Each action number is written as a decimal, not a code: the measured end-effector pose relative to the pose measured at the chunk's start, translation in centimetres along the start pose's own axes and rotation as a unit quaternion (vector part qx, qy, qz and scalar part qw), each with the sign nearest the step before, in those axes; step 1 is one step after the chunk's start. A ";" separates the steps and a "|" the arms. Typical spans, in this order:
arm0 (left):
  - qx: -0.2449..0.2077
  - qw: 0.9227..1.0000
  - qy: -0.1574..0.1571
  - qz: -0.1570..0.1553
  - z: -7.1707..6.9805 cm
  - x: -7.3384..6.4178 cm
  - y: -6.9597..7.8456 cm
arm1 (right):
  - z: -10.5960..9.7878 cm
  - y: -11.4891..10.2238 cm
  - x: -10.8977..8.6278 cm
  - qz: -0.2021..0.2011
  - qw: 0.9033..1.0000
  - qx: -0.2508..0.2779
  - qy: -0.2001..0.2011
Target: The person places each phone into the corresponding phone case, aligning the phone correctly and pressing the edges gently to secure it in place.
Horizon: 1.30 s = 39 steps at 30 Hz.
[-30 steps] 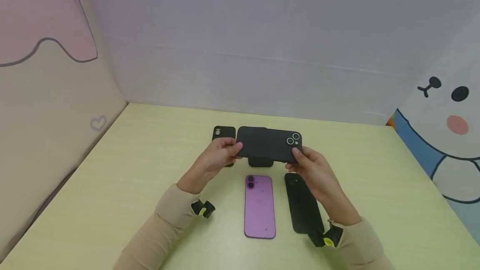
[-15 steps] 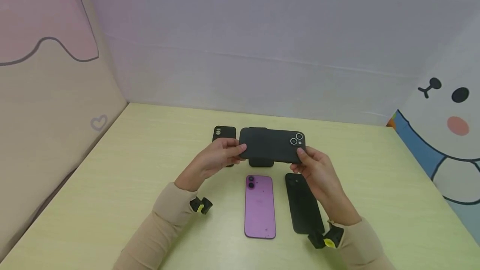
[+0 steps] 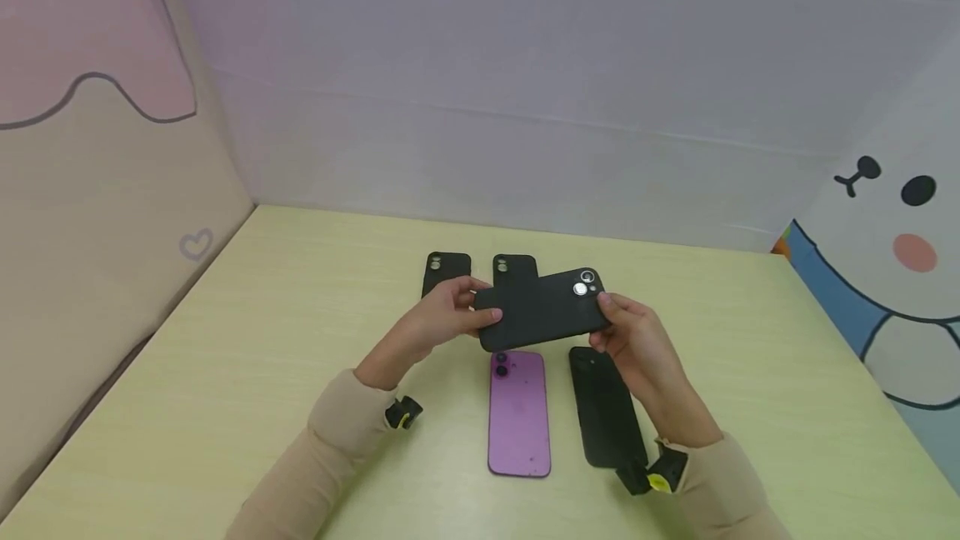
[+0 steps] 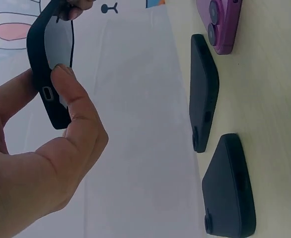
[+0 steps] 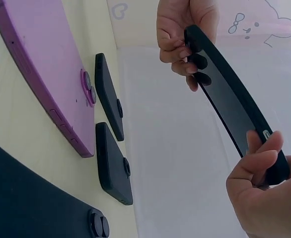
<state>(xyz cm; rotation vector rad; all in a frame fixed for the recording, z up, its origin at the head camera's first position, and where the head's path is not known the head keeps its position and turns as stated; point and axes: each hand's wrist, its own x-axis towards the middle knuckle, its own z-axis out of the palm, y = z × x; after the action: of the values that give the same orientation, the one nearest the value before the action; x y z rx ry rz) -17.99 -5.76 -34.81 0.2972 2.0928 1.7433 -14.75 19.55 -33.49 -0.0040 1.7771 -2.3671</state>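
Note:
Both hands hold a phone in a black case [image 3: 551,311] sideways above the table, its back with two ringed lenses towards the head view. My left hand [image 3: 438,319] pinches the end away from the lenses, beside the port opening seen in the left wrist view. My right hand [image 3: 637,344] pinches the lens end, thumb on the back. The glossy screen of the phone [image 5: 225,94] shows in the right wrist view. Below it lie a purple phone [image 3: 519,419], back up, and a black phone [image 3: 607,411] near my right wrist.
Two black phone-shaped pieces with camera openings lie at the back: one [image 3: 448,263] partly behind my left hand, the other [image 3: 514,267] partly behind the held phone. I cannot tell whether they are bare cases. The pale table [image 3: 225,373] meets a fabric wall [image 3: 525,107].
The held phone has tilted, its left end dropping towards the purple phone. My left hand's thumb has come lower with it. More of the back middle black piece now shows.

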 end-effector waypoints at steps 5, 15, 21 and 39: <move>0.115 0.992 0.036 0.025 1.0 -0.4 -0.2 | 0.0 0.0 0.1 0.013 1.000 -0.002 0.003; 0.282 0.956 0.035 0.072 2.5 -1.1 -0.1 | 0.0 0.1 0.3 0.025 0.999 -0.023 0.002; 0.314 0.945 0.016 0.093 3.0 -1.4 0.0 | 0.0 0.1 0.3 0.029 0.999 -0.022 0.004; 0.398 0.909 0.082 0.090 4.6 -2.4 0.4 | 1.0 0.5 0.6 0.051 0.996 -0.075 -0.010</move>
<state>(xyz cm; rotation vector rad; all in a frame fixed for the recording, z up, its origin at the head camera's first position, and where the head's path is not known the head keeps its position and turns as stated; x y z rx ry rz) -13.88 -2.53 -34.64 0.5964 2.9001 0.9170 -15.10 18.33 -33.77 0.0421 1.8932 -2.1522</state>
